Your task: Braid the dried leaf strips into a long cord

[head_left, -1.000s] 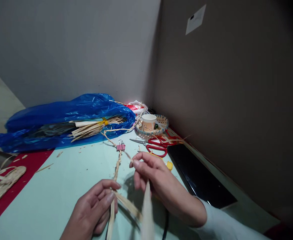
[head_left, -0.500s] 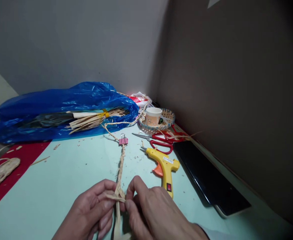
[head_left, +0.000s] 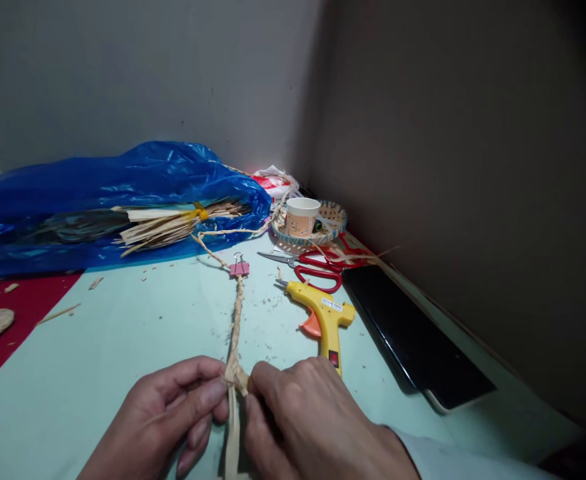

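A braided cord of pale dried fibre [head_left: 236, 323] runs from a pink binder clip [head_left: 239, 269] down to my hands. My left hand [head_left: 173, 413] pinches the cord's lower end between thumb and forefinger. On the other side, my right hand [head_left: 297, 413] is closed with thumb and forefinger on a strand of the same fibre, beside the braid. Flat loose strips [head_left: 233, 433] hang down between both hands toward the bottom edge. The right fingertips are partly hidden behind the hand.
A yellow glue gun [head_left: 327, 320], red-handled scissors [head_left: 317, 267] and a black phone-like slab [head_left: 413, 340] lie to the right. Behind are a shallow woven basket [head_left: 335, 217] with a paper cup [head_left: 303, 217], and a blue plastic bag [head_left: 163, 167] holding bundled fibre strips [head_left: 157, 230].
The strand that stretched across between my hands is now drawn in at the braid's end, with my right hand turned further over it. The whole view has shifted slightly.
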`<state>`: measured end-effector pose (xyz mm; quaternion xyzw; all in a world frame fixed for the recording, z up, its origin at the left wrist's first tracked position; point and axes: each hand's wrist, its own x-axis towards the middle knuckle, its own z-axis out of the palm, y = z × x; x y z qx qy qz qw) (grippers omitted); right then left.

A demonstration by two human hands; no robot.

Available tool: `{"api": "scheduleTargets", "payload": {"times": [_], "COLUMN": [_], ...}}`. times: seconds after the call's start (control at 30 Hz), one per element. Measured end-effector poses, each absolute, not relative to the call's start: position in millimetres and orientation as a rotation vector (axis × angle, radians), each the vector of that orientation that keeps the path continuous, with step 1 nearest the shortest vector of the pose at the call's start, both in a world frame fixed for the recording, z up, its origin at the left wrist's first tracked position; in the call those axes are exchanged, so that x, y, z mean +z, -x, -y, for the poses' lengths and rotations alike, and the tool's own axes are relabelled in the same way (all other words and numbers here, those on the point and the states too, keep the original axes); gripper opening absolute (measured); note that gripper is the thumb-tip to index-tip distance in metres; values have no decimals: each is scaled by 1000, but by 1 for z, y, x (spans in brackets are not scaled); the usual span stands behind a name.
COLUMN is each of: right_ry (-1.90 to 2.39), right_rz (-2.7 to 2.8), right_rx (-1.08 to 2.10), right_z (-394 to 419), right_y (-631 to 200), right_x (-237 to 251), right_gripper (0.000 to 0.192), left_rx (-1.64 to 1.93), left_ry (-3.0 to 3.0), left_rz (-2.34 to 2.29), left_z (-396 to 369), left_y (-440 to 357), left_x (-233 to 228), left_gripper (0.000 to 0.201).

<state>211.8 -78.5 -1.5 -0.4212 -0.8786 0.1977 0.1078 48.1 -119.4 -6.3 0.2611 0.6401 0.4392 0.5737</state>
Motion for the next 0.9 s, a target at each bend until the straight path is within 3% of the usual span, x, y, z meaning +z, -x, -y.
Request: {"api": "scheduleTargets", "payload": {"times": [0.43, 0.7, 0.9], "right_ry": [1314, 1525, 1414], "right_rz": [2576, 2563, 2738], "right_rx": [721, 910, 847], "right_z": [78, 82, 79], "right_y": [-210, -210, -208], "right_x": [9, 21, 23], "right_gripper": [21, 32, 31], "left_rx": [974, 905, 901], "left_ry": [-657, -681, -722], "left_rz": [-1498, -1536, -1532], "left_z": [121, 122, 121], "left_y": [-50, -55, -57], "left_x": [-6, -1, 2], "left_gripper": [37, 36, 35]}}
